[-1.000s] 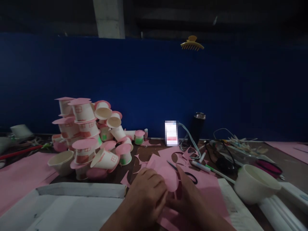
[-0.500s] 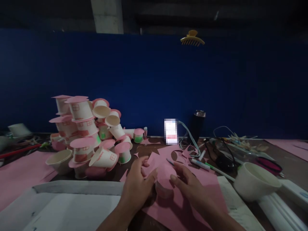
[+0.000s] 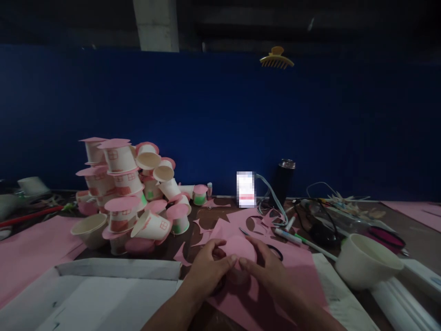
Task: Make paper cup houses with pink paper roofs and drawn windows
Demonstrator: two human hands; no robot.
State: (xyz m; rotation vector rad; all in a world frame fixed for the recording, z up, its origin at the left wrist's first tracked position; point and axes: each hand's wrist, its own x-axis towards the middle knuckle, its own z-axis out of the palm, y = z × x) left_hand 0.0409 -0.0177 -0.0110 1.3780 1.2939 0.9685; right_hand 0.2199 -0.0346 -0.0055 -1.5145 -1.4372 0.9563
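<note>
Item, my grip: left hand [image 3: 208, 269] and right hand [image 3: 268, 266] pinching one pink disc [image 3: 240, 247] between them – thumbs on its near edge, fingers curved around its sides. Under the disc: one pale cup [image 3: 239, 276], dim. Beneath my grip: pink sheet [image 3: 299, 271]. Just beyond my right fingers: scissors [image 3: 276, 252], partly hidden. Left: white box [image 3: 117, 299]; farther, piled cups [image 3: 120, 184]. Right: big cup [image 3: 367, 264]. Well beyond – phone [image 3: 245, 189], flask [image 3: 282, 184].

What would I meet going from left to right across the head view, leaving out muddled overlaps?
Tipped white cup, pile of pink-topped cups, left hand, pink disc, right hand, rounded black object, large off-white cup.
</note>
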